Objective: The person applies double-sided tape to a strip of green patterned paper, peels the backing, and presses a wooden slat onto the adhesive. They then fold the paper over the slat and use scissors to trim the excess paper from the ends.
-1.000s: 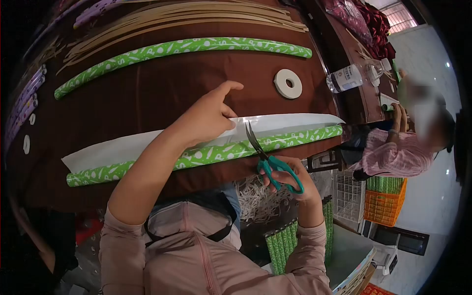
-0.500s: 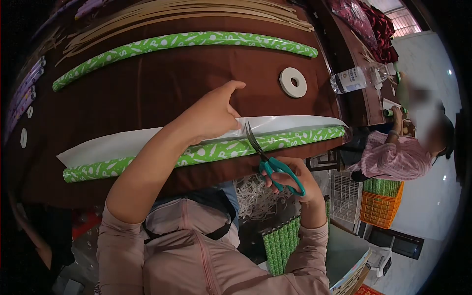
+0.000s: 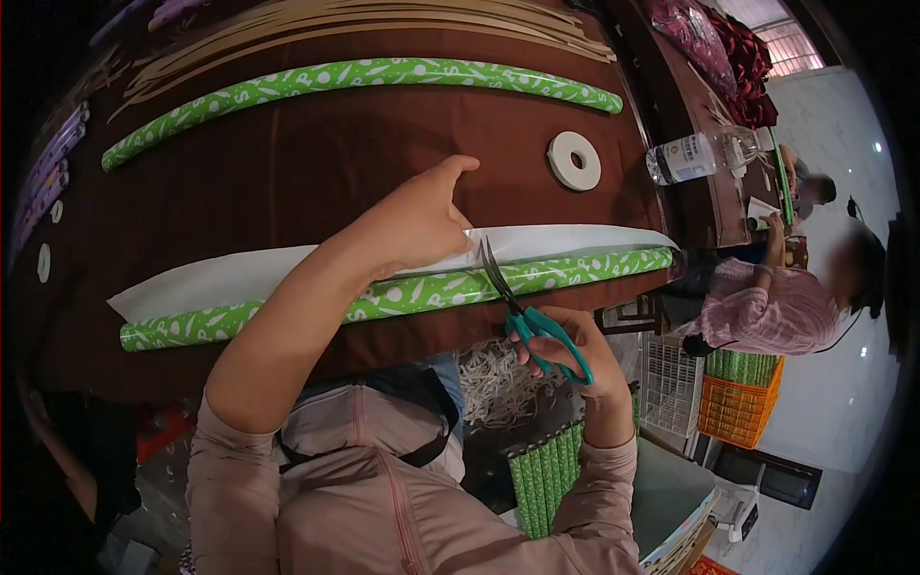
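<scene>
Leaning over the wide table [image 3: 335, 172] with its brown cloth, I have the work near its closest edge. Beyond the right end sits a person [image 3: 762, 311] in a pink shirt, hands apart from mine. The near green roll [image 3: 431, 292], white-patterned, lies lengthwise before me, with a white sheet [image 3: 211, 275] spread along its far side. Tan strips [image 3: 364, 34] lie bundled across the far part of the cloth, and the far green roll [image 3: 364, 75] curves between them and me. My left hand [image 3: 422, 220] is at the white sheet, index finger stretched out and the others bent towards its edge; whether they pinch it I cannot tell. My right hand [image 3: 575, 350] has its fingers wrapped through the teal handles of the scissors [image 3: 522, 316], whose dark blades cross above the near green roll, tips over the white sheet just beside my left fingertips. A clear bottle [image 3: 685, 158] lies on its side to the right, and a white ring [image 3: 574, 161] lies flat on the cloth.
</scene>
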Tool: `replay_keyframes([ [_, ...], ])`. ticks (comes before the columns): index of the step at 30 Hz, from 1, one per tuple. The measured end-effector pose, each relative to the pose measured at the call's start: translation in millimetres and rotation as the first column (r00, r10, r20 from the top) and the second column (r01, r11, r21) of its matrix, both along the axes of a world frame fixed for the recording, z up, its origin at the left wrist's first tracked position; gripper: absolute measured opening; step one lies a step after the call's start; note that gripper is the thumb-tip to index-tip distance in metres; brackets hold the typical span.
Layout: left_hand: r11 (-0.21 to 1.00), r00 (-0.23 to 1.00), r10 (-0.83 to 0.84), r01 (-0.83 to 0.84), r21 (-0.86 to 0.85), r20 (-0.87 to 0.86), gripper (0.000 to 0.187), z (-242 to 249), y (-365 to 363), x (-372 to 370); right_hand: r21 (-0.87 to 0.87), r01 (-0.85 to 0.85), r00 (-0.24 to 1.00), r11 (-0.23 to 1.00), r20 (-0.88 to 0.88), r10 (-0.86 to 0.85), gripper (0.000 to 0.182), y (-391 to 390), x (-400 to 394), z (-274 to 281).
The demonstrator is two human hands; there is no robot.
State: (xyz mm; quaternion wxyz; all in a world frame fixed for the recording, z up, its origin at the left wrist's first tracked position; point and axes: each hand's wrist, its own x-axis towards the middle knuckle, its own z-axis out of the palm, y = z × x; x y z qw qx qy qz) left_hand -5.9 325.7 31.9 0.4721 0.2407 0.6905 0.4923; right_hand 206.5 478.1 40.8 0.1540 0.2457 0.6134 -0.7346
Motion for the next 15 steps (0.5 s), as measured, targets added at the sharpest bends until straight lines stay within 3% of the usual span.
replay_keyframes([
  [15, 0.998, 0.997, -0.037, 0.04, -0.058, 0.061, 0.094, 9.7, 0.0, -2.7, 0.108, -0.037, 0.999, 0.993, 0.019, 0.035, 0.026, 3.1, 8.5, 0.4],
])
